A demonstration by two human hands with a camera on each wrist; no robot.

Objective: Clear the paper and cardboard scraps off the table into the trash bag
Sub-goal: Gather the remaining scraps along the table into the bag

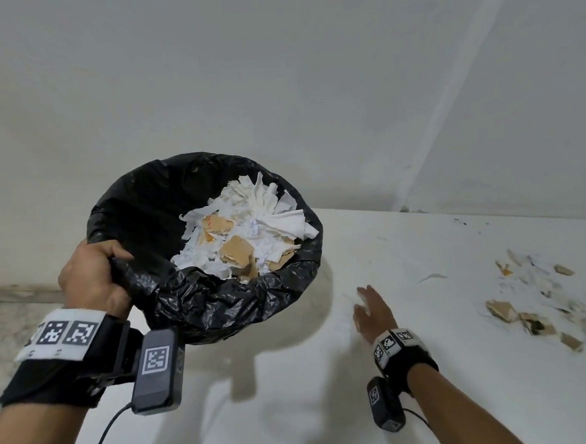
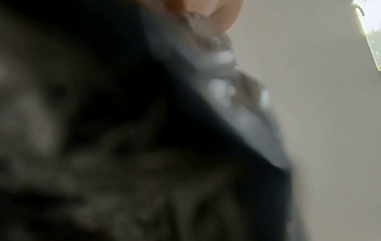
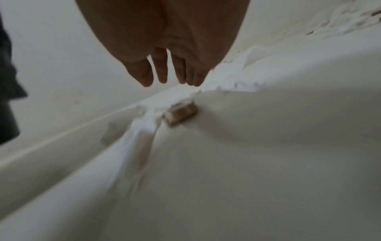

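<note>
A black trash bag, holding white paper and brown cardboard scraps, hangs at the table's left edge. My left hand grips its rim; the left wrist view shows only blurred black plastic. My right hand lies flat with straight fingers on the white table, just right of the bag. White paper bits and a brown cardboard piece lie by its fingertips in the blurred right wrist view. A pile of scraps stays at the table's right side.
A white wall rises behind the table. A marble-patterned floor shows at the far left, below the table edge. One thin paper sliver lies between my right hand and the pile.
</note>
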